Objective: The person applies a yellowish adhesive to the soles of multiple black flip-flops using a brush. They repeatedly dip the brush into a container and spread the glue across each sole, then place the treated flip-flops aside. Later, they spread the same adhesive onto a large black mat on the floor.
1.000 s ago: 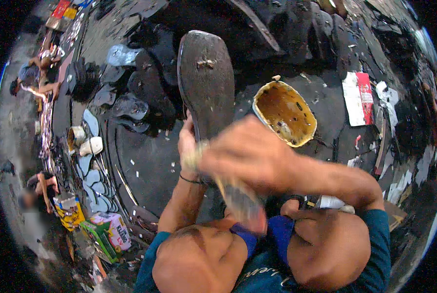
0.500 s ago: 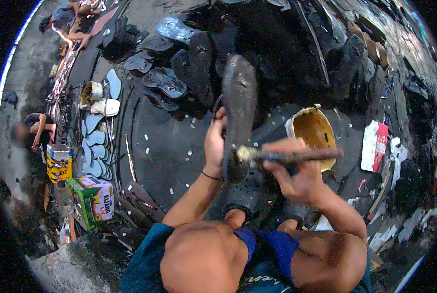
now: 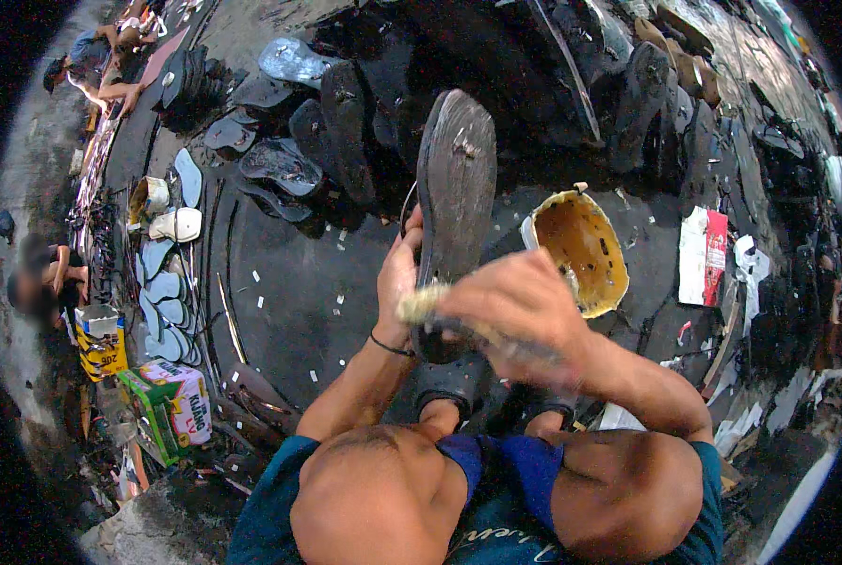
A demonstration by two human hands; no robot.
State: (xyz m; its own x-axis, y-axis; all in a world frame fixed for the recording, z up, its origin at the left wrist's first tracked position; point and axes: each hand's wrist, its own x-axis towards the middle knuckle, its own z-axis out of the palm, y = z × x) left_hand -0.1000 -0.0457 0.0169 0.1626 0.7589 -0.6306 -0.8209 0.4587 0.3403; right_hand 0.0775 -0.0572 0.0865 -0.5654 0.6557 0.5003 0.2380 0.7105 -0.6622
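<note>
1. Seen from above, a person sits with bent knees at the lower edge of the frame, a dark sandal point(image 3: 457, 174) raised at the centre, its worn-looking underside facing up and its far end pointing to the top of the picture
2. The left hand point(image 3: 398, 282), just left of centre, supports the sandal along its left side; its fingers grasp that edge, though some are hidden behind it
3. The right hand point(image 3: 525, 306), right of centre and blurred, has its fingers clenched around a brush point(image 3: 424, 305) whose pale tip lies across the sandal's lower part, overhanging its left edge
4. A tub point(image 3: 572, 221) with a ragged pale rim and a sticky-looking amber inside (what it contains, I cannot tell) stands right of centre, just beyond the right hand
5. Pale blue sole pieces point(image 3: 165, 287) lie at the left, and a red and white card point(image 3: 704, 256) at the right
6. A stroke too far left could smear the left hand, since the tip sits so close to it; hard pressure might tilt the sandal, as its grip seems one-sided; and a wide swing of the right hand could knock the tub
</note>
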